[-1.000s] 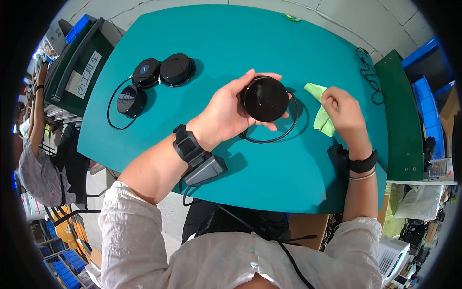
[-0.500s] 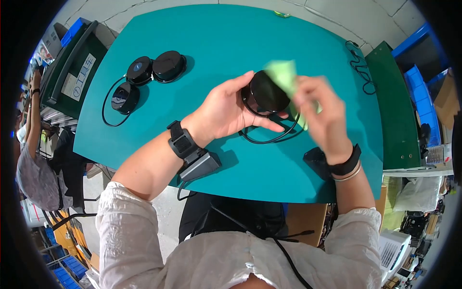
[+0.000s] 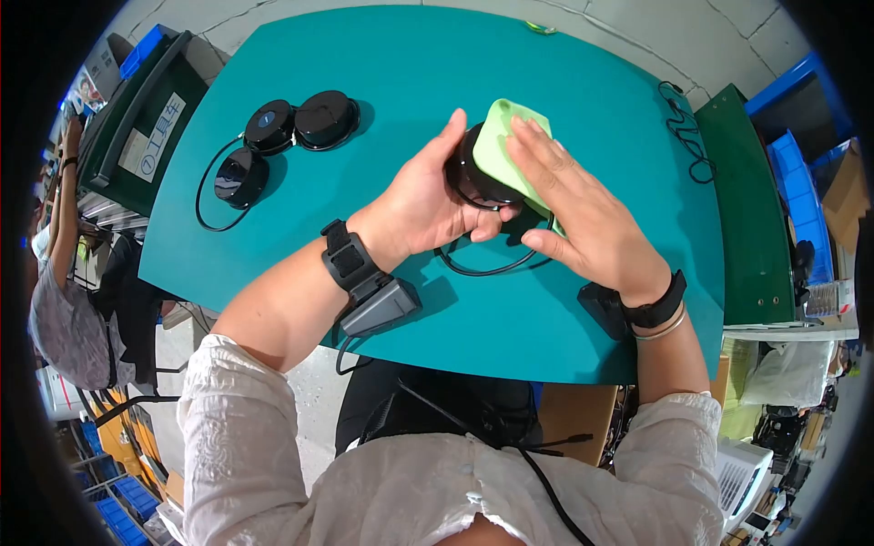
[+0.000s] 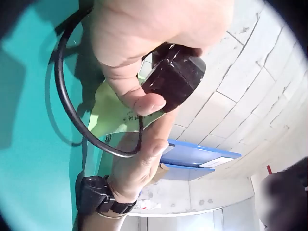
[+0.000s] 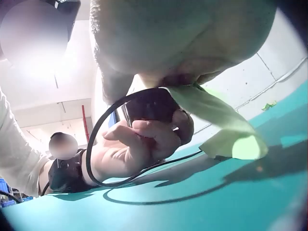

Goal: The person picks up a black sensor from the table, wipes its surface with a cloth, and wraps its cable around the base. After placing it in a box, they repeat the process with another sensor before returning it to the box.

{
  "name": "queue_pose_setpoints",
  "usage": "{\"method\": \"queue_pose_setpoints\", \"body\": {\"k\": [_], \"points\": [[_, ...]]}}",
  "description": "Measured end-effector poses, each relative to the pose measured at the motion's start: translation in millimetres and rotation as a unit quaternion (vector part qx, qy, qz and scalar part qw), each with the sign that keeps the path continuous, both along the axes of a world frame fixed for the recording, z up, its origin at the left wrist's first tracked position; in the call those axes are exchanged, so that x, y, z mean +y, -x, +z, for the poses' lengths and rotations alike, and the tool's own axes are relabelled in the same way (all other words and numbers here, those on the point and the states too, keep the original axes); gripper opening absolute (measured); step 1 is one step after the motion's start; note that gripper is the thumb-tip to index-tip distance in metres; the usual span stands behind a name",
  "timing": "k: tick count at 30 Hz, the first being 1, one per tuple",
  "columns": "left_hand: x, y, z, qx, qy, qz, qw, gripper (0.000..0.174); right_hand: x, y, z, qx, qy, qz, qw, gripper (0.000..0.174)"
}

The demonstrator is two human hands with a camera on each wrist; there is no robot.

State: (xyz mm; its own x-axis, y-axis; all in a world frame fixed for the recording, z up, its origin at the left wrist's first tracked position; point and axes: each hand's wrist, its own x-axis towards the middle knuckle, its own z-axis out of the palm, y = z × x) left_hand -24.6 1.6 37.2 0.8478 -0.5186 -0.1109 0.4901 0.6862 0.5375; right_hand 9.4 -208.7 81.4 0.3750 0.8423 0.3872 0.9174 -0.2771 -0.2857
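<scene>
My left hand (image 3: 414,205) holds a black, round, puck-shaped device (image 3: 466,166) above the table, its fingers curled around the side. From the device a black cable (image 3: 478,274) loops down; the left wrist view shows the glossy black side (image 4: 180,79) beyond the thumb and fingers. My right hand (image 3: 592,214) presses a light green cloth (image 3: 496,150) over the device's top face with straight fingers. Most of that face is covered. In the right wrist view, a loose end of the cloth (image 5: 231,132) hangs beside the device.
At the table's left lie three similar black devices (image 3: 327,120), one with a looped cable (image 3: 200,187). A thin black cord (image 3: 678,136) lies at the right edge. Green cabinets flank the teal table (image 3: 410,64); a person (image 3: 73,318) is at far left.
My right hand has carried the cloth from the table at the right up onto the device. Its fingers have gone from pinching the cloth to lying straight over it. The device has tilted.
</scene>
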Motion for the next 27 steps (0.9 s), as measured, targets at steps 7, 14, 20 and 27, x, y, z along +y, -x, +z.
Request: {"method": "queue_pose_setpoints", "body": {"k": [7,14,20,27], "points": [[-3,0,-5,-0.007,0.037,-0.028,0.999,0.064,3,7,13,-0.04,0.095,0.113,0.988,0.064],[-4,-1,0,-0.034,-0.006,-0.017,0.999,0.072,5,1,6,-0.032,-0.012,0.018,0.999,0.062],[-1,-3,-5,-0.038,0.034,-0.001,0.999,0.066,5,2,7,-0.05,0.03,0.113,0.992,0.056],[-7,0,-5,-0.113,0.008,-0.018,0.993,0.06,7,2,1,-0.017,-0.037,0.007,0.999,0.055]]}}
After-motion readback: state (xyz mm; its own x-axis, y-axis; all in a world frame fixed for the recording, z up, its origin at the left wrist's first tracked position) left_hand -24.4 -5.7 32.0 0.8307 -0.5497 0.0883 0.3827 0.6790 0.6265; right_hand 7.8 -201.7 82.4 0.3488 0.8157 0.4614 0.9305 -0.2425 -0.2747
